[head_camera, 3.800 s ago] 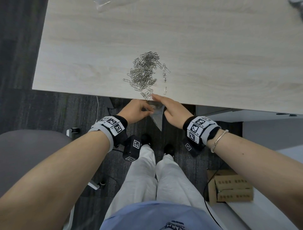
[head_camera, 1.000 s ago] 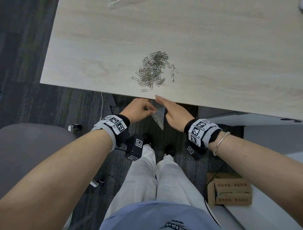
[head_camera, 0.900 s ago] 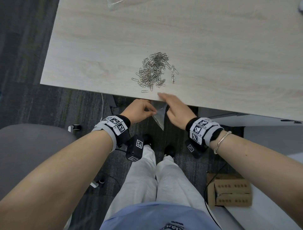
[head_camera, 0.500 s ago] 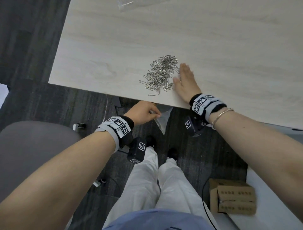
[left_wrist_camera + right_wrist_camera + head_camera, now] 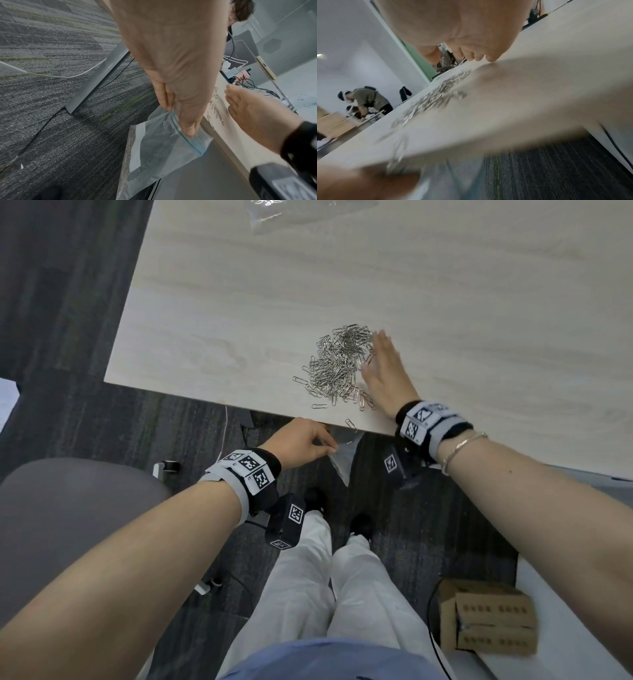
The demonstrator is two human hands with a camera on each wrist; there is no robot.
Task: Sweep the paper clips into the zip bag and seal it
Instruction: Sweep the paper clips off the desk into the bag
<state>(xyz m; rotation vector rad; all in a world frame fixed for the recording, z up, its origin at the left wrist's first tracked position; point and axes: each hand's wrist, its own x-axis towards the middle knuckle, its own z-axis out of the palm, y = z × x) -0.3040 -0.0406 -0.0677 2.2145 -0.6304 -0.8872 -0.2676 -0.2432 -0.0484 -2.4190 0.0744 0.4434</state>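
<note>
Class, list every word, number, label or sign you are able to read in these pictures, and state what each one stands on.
No text can be read.
Wristband tags: black-and-white square codes, no letters.
Cardboard box: rows of print, too small to read.
Pink object on a far desk: dark lettering, too blurred.
Zip bag: blank white panel.

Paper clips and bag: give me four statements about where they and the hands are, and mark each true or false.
1. The left hand pinches the zip bag below the table edge. True.
2. The right hand lies open on the table, right of the paper clips. True.
3. The clip pile sits inside the bag. False: it lies on the table; any clips already in the bag cannot be made out.
4. Both hands hold the bag. False: only the left does.
</note>
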